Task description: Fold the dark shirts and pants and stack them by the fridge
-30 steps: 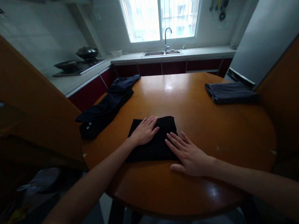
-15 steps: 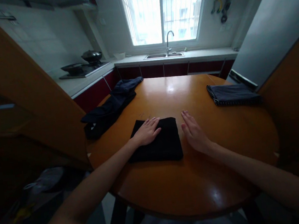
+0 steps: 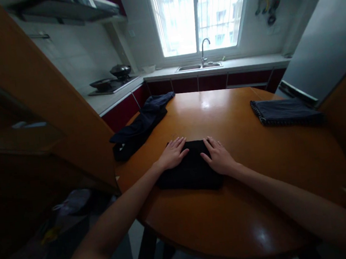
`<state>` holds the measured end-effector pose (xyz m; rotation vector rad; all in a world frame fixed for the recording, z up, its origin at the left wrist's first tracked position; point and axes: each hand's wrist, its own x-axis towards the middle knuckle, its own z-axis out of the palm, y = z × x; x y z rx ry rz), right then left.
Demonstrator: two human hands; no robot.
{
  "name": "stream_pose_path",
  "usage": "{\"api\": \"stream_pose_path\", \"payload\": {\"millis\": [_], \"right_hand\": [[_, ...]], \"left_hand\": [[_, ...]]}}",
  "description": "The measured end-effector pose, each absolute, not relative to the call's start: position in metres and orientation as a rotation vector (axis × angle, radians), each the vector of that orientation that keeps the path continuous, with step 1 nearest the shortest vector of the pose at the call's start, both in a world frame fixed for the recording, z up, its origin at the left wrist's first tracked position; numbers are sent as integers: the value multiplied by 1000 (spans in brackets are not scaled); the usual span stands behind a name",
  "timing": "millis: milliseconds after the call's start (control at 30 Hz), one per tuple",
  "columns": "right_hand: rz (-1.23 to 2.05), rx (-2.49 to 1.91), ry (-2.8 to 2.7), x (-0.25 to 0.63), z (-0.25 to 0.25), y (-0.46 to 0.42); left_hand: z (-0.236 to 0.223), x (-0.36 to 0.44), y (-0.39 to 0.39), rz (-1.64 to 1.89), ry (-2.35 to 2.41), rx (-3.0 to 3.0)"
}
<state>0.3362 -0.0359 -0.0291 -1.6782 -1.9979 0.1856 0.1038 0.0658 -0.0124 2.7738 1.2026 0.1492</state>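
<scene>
A folded black garment [image 3: 193, 174] lies flat on the wooden table [image 3: 232, 218] in front of me; its exact kind cannot be made out. My left hand [image 3: 174, 153] rests open on its left side, fingers stretched toward the far edge. On its right side lies my right hand [image 3: 218, 156], also open, palm down with the thumb pointing inward. A bare strip of the black cloth shows between the two hands.
Dark blue and black clothes [image 3: 144, 122] lie loosely at the table's left edge. A folded grey-blue cloth item [image 3: 285, 110] sits at the right, near the fridge [image 3: 315, 44]. Behind are a stove with pans [image 3: 120, 71] and a sink [image 3: 189, 67].
My right hand has moved left from the bare table onto the black garment. My left hand stays on the cloth. The whole view has shifted slightly.
</scene>
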Motion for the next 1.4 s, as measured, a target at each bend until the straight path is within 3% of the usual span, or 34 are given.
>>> {"api": "stream_pose_path", "payload": {"millis": [167,367,533,867,1100,1400], "right_hand": [[325,-1582,-1812,348,-35,-39],[670,-1560,-1446,378,-12,-46],[1298,-1547,-1033,383,6,-63],[1803,-1473,-904,364,22,-62],[1768,-1522,-953,351,5,-41],[1842,-1256,-744,375,6,-37]], "left_hand": [[-18,57,84,191,1464,2551],[3,16,71,572,1511,1993],[38,2,37,443,1253,1356],[47,23,31,279,1281,1321],[43,39,21,367,1244,1279],[33,66,13,666,1126,1170]]}}
